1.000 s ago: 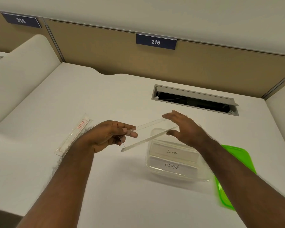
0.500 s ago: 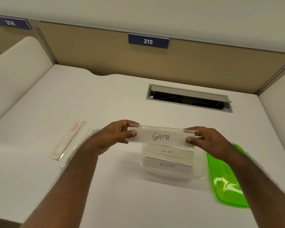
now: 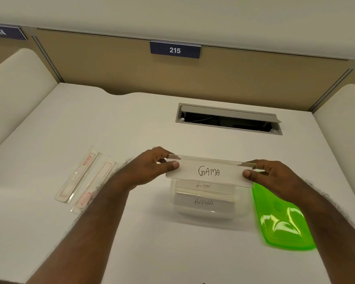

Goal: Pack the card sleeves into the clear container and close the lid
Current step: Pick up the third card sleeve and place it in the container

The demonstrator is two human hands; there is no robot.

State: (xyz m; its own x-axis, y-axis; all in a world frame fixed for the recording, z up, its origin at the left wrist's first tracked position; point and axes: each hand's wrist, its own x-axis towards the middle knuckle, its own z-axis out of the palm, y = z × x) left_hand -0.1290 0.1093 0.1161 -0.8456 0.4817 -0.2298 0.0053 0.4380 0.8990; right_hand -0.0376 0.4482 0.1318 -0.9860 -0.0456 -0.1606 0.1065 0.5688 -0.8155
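Observation:
A clear card sleeve (image 3: 210,171) with a white card marked GAMA is held level just above the clear container (image 3: 242,212). My left hand (image 3: 150,167) pinches its left end and my right hand (image 3: 273,177) pinches its right end. Inside the container lie two sleeves, one marked LION (image 3: 203,185) and one marked ALPHA (image 3: 203,202). The green lid (image 3: 281,222) lies flat on the desk to the right of the container, partly under my right forearm.
Two thin plastic wrappers with red print (image 3: 78,177) lie on the white desk (image 3: 111,124) to the left. An open grey cable slot (image 3: 228,119) sits behind the container. Partition walls stand at the back and both sides.
The sleeve has turned from edge-on to face-up, so its GAMA card shows. My right hand moved from resting on it to gripping its right end. It now hovers over the container.

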